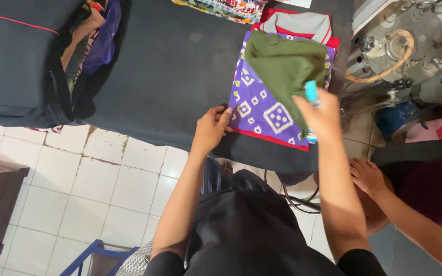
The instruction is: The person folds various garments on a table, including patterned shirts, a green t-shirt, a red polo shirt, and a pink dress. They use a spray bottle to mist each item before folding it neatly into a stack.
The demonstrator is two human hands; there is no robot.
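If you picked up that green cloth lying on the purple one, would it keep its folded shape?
Probably not. The green cloth looks soft: it lies in loose, uneven folds on the purple patterned fabric, so it would likely droop. It seems thin and light. Pushed, it would likely bunch rather than slide.

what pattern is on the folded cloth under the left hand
Purple with white squares and dots and a red edge: the folded cloth, touched by the left hand. The head view shows it.
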